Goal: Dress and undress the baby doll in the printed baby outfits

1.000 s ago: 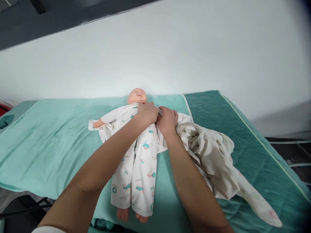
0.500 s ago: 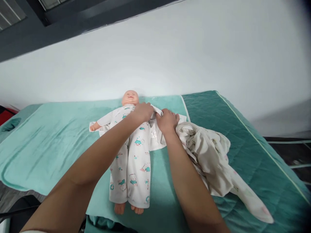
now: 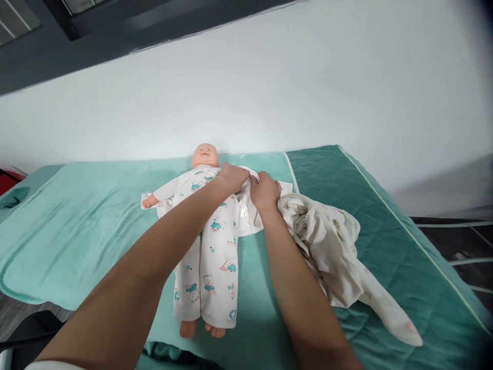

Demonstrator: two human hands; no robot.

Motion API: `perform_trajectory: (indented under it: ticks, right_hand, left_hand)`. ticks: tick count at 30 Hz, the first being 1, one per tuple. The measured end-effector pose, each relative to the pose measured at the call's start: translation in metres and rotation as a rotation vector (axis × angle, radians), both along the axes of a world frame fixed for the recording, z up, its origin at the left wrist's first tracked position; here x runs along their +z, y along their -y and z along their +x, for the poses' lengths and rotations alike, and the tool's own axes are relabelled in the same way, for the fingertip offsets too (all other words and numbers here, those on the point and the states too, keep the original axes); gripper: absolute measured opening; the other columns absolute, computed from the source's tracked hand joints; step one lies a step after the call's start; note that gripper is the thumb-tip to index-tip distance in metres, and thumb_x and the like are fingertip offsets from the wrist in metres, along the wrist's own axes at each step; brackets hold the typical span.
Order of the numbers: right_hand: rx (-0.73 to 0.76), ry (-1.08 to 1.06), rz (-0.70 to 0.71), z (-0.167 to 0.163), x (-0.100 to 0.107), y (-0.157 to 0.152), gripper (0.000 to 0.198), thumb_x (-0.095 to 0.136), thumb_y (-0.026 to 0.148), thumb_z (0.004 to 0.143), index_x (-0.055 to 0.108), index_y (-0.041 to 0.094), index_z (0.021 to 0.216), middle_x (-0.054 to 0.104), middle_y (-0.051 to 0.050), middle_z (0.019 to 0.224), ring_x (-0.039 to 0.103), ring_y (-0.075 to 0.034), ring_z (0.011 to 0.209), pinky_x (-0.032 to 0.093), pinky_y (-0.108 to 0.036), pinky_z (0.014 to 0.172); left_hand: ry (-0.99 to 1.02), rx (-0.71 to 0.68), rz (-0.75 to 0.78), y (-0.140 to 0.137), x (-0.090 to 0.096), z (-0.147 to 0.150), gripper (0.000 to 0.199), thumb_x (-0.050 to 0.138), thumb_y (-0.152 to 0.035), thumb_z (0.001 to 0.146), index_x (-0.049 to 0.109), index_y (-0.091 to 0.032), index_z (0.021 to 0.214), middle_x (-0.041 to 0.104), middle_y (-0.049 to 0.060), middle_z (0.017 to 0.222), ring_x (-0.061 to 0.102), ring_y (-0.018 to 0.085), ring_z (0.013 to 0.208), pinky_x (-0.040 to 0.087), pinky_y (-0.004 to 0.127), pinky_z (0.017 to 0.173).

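Note:
A baby doll [image 3: 204, 155] lies on its back, dressed in a white romper [image 3: 217, 257] printed with small teal and pink pictures. My left hand [image 3: 234, 177] reaches across the doll's chest and is closed on white cloth at the shoulder on the right of the picture. Close beside it, my right hand [image 3: 265, 191] is closed on the same white sleeve [image 3: 252, 173]. An opened white garment [image 3: 248, 218] spreads out under the doll's side. The doll's arm on the right is hidden by my hands and the cloth; its other arm lies out in a white sleeve.
Beneath the doll is a light teal blanket [image 3: 96, 221]. To the right, a crumpled cream garment [image 3: 327, 241] with a long leg lies on a dark green quilted cover [image 3: 389, 257]. A white wall [image 3: 246, 87] stands behind. A metal rack [image 3: 462, 262] is at the far right.
Both hands have moved slightly to the right and come closer together on the sleeve. The doll and the cream garment lie as before; the view has shifted a little.

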State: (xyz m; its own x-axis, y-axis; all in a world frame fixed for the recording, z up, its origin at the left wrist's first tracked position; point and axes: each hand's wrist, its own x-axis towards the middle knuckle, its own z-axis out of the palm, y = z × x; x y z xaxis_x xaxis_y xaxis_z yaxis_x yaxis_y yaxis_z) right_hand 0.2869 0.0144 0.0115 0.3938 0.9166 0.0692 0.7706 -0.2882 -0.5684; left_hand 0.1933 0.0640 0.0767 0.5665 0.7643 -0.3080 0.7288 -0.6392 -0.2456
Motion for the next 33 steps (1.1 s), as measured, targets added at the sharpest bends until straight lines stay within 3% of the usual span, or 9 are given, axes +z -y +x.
perform_trajectory:
  ticks: [6,11,16,21,26,29,33]
  right_hand:
    - [-0.028,-0.123,0.060,0.002,-0.003,0.000,0.033,0.042,0.029,0.101,0.061,0.014,0.124,0.070,-0.019,0.118,0.063,-0.033,0.112,0.043,-0.041,0.092]
    - [-0.055,-0.366,0.160,0.006,-0.011,-0.005,0.026,0.045,0.029,0.096,0.061,0.017,0.113,0.068,-0.014,0.106,0.062,-0.032,0.102,0.045,-0.044,0.089]
    - [-0.059,-0.476,0.256,0.015,-0.021,-0.011,0.016,0.050,0.030,0.090,0.059,0.019,0.095,0.066,-0.009,0.098,0.060,-0.027,0.098,0.046,-0.042,0.093]
    - [-0.001,-0.657,0.372,0.015,-0.030,-0.016,0.024,0.054,0.032,0.083,0.059,0.018,0.101,0.071,-0.008,0.100,0.065,-0.022,0.094,0.052,-0.039,0.089]
    - [0.025,-1.043,0.634,0.017,-0.026,-0.018,0.031,0.055,0.021,0.070,0.060,0.019,0.101,0.073,-0.010,0.113,0.070,-0.023,0.105,0.055,-0.041,0.092]
    - [-0.071,-0.951,0.778,0.019,-0.017,-0.013,0.038,0.045,0.018,0.070,0.061,0.018,0.104,0.071,-0.010,0.114,0.070,-0.023,0.110,0.054,-0.044,0.098]
    - [-0.115,-0.635,0.952,0.009,0.000,0.003,0.042,0.037,0.016,0.078,0.061,0.018,0.112,0.068,-0.011,0.119,0.065,-0.021,0.117,0.050,-0.043,0.104]
  left_hand:
    - [-0.061,0.018,0.038,0.001,0.023,-0.028,0.045,0.067,-0.005,0.073,0.065,-0.012,0.118,0.074,0.018,0.109,0.072,0.034,0.101,0.052,0.041,0.082]
    - [-0.056,0.097,0.044,0.004,0.040,-0.059,0.049,0.064,-0.008,0.075,0.060,-0.014,0.123,0.071,0.017,0.114,0.071,0.033,0.100,0.053,0.040,0.081]
    - [-0.032,0.117,0.064,0.011,0.052,-0.082,0.046,0.061,-0.012,0.080,0.057,-0.015,0.126,0.068,0.018,0.121,0.067,0.033,0.110,0.053,0.042,0.088]
    - [0.007,0.116,0.070,0.015,0.053,-0.086,0.047,0.060,-0.012,0.080,0.056,-0.016,0.127,0.068,0.016,0.118,0.068,0.030,0.103,0.053,0.039,0.084]
    - [0.043,0.096,0.048,0.017,0.051,-0.075,0.043,0.058,-0.012,0.082,0.057,-0.016,0.124,0.069,0.014,0.114,0.069,0.029,0.095,0.051,0.037,0.079]
    - [0.056,0.091,0.036,0.016,0.049,-0.062,0.045,0.057,-0.010,0.082,0.056,-0.017,0.126,0.070,0.014,0.114,0.069,0.028,0.095,0.050,0.037,0.081]
    - [0.092,0.058,0.022,0.014,0.040,-0.039,0.046,0.059,-0.012,0.083,0.056,-0.015,0.128,0.070,0.016,0.116,0.069,0.030,0.101,0.050,0.039,0.084]
